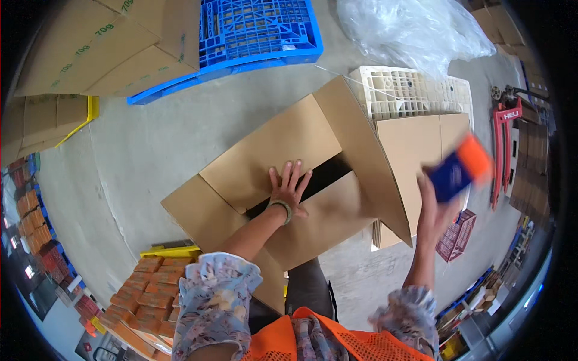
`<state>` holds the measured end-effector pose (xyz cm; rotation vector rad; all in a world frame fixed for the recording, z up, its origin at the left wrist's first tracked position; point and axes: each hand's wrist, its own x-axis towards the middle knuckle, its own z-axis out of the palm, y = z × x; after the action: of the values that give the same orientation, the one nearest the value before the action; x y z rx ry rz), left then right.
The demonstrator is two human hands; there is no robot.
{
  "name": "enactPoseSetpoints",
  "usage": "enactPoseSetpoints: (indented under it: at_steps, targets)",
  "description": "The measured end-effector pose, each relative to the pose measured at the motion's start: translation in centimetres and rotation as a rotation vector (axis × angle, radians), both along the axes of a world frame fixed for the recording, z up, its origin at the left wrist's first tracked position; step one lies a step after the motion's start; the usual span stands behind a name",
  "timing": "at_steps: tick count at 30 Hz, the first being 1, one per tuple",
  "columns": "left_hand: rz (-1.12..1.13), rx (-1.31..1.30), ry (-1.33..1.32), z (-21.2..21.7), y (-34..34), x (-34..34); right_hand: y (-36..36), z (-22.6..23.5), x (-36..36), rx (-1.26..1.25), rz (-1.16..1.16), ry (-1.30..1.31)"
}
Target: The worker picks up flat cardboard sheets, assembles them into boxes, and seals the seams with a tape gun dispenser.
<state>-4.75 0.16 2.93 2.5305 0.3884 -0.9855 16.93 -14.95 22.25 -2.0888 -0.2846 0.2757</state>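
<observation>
A large brown cardboard carton [295, 129] lies in front of me. Its two long flaps are folded inward with a dark gap between them, while the end flaps stick out at left and right. My left hand [288, 197] rests across that gap, fingers spread over the flaps, a bangle on its wrist. Raised to the right of the carton, my right hand [435, 219] grips a dark blue and orange block-shaped object [453, 174]. Motion blurs this object, so its exact kind cannot be made out.
Flat cardboard sheets [406, 135] lean by a white pallet [409, 90], near clear plastic film [415, 30]. A blue pallet [259, 30] and big cartons [120, 48] stand at far left. Orange-brown packs [147, 289] are stacked at near left. A red crate [456, 236] sits right.
</observation>
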Motion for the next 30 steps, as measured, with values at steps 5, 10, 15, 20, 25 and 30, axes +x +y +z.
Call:
enactPoseSetpoints:
  at_steps: [5,10,15,20,25,30]
  targets:
    - [0.028,0.007,0.136,2.0,0.0,-0.4,6.0,-7.0,-4.3,0.123,0.246,0.367]
    - [0.675,-0.114,0.244,16.9,2.6,-3.0,0.7,-22.6,-7.9,-0.193,0.563,-0.613]
    - [0.963,0.239,-0.632,14.1,-2.0,-19.5,1.2,-25.3,-9.5,-0.117,0.63,-0.643]
    - [0.84,0.502,-0.575,9.9,-3.3,-8.3,2.4,-21.1,-8.1,-0.005,0.435,-0.244]
    - [0.693,0.352,-0.517,-1.0,-1.8,-0.7,1.9,-18.9,-7.0,0.071,0.635,-0.18]
    - [0.613,0.346,-0.618,-2.4,-2.4,-0.5,3.1,-14.4,-6.9,0.123,0.471,0.36]
